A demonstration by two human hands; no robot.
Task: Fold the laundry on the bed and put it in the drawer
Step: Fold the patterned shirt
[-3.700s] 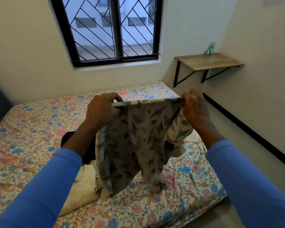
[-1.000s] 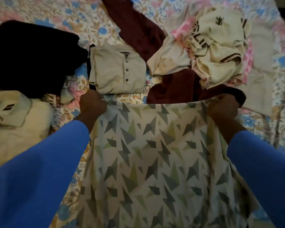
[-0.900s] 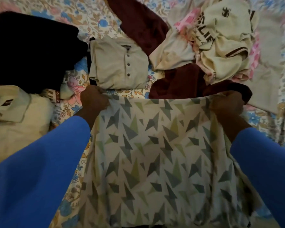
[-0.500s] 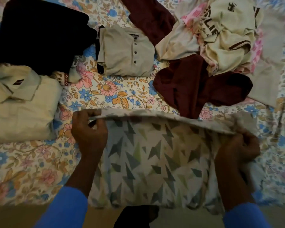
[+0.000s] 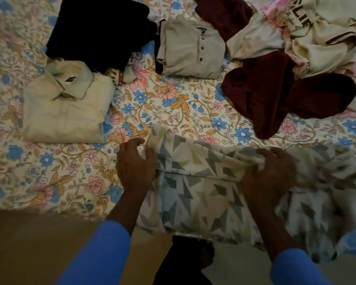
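Observation:
A cream cloth with grey and green triangles (image 5: 203,194) lies at the near edge of the floral bed (image 5: 74,173), its lower part hanging over the edge. My left hand (image 5: 135,163) grips its top left edge. My right hand (image 5: 269,173) grips a bunched fold at the top right. Both hands rest low on the mattress. The cloth's right side is crumpled and blurred.
Folded pieces lie behind: a cream collared shirt (image 5: 68,105), a black garment (image 5: 103,31), a beige buttoned shirt (image 5: 191,48). A loose maroon garment (image 5: 280,95) and a heap of cream and pink laundry (image 5: 317,31) fill the right. The floor (image 5: 29,243) shows below.
The cloth was held up in the air, then came down onto the bed's near edge. Both hands have moved toward me and its top edge has folded over.

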